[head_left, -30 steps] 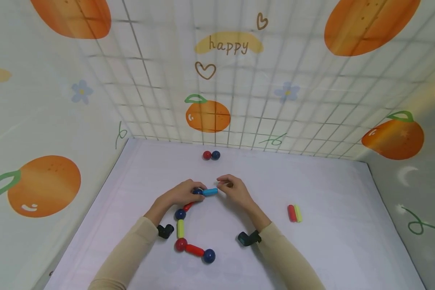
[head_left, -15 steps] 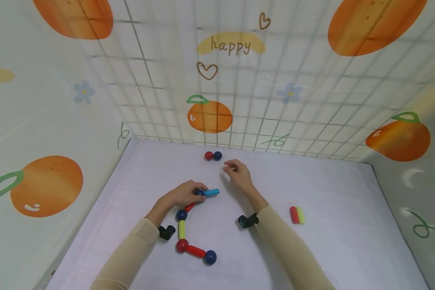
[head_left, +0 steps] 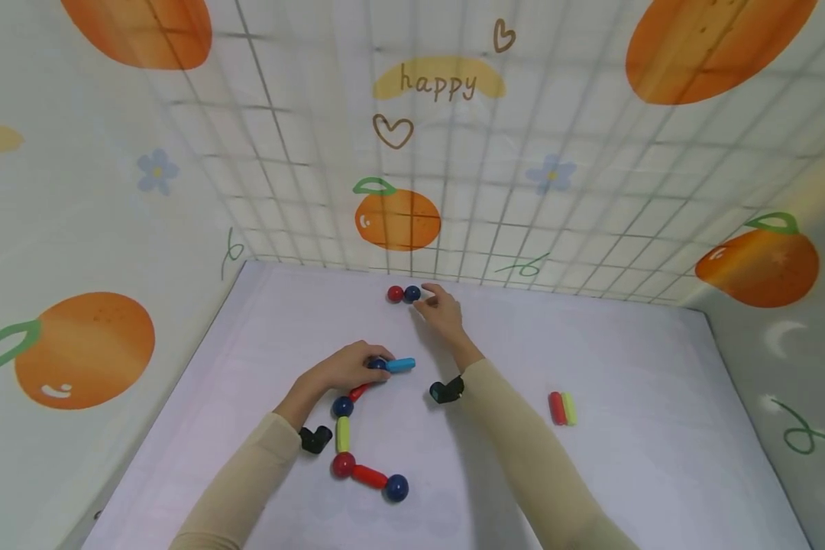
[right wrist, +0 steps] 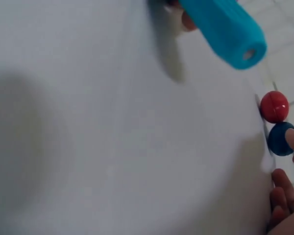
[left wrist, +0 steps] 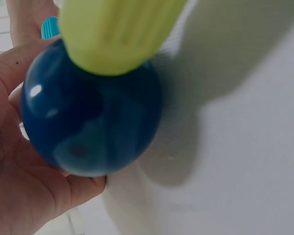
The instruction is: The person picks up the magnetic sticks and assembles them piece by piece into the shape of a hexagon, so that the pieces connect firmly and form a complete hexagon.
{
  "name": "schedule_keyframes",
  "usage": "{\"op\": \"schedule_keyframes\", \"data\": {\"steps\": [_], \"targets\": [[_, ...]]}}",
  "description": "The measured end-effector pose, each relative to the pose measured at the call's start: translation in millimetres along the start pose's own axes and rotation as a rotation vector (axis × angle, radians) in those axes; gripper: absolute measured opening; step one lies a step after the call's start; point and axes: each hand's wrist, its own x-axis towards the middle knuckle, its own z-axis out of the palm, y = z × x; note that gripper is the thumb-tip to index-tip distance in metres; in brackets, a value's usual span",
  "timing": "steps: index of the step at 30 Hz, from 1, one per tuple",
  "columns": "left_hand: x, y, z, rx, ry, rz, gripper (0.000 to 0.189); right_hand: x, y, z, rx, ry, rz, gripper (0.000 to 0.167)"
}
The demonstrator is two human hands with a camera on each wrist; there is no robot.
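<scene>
My left hand [head_left: 347, 367] grips a dark blue ball [head_left: 378, 364] at the upper end of a chain of magnetic balls and rods. A light blue rod [head_left: 402, 365] sticks out from that ball to the right. In the left wrist view, another blue ball [left wrist: 93, 122] with a yellow-green rod [left wrist: 117, 34] on it stands before the palm. At the back of the table, my right hand [head_left: 443, 312] has its thumb and index finger apart, right at a loose dark blue ball [head_left: 412, 293]. A red ball [head_left: 395, 294] sits against that one's left side.
Down the left, the chain runs through a red rod, a blue ball, the yellow-green rod, a red ball [head_left: 344, 464] and a red rod [head_left: 370, 477] to a blue ball [head_left: 396, 488]. A red rod [head_left: 558, 409] and a yellow-green rod [head_left: 569, 409] lie at right.
My right hand has left the light blue rod's free end and moved toward the back, up to the loose dark blue ball. My left hand has stayed on the chain.
</scene>
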Motion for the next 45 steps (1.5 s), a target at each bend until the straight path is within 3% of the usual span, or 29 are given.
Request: {"op": "schedule_keyframes", "data": {"steps": [6,10,18,27,32,38,45], "targets": [[-0.9,4.7,4.5,-0.014,-0.004,0.004,0.031,5.2,-2,4,-0.22,0.007,0.1,0.048],[-3.4,8.7,6.9,-0.016,0.002,-0.014,0.031,7.1,-2,6,-0.293,-0.005,0.128,0.047],[-2.6,11.6,7.0,-0.018,0.001,0.004,0.031,2.2,-6,0,-0.268,0.011,0.126,0.042],[0.1,7.6,3.9,-0.003,0.0,-0.007,0.031,-4.1,-3,-15,-0.221,0.037,0.044,0.043],[-3.6,8.8,0.4,-0.008,0.004,-0.028,0.032,-22.8,-4,-30,-0.172,0.045,-0.035,0.045],[-4.5,7.2,-1.3,-0.016,0.003,-0.006,0.031,-56.7,2,-40,-0.083,0.046,-0.145,0.043],[-5.2,6.2,-2.5,-0.031,-0.004,-0.008,0.031,-96.2,11,-40,-0.038,0.012,-0.164,0.041]]}}
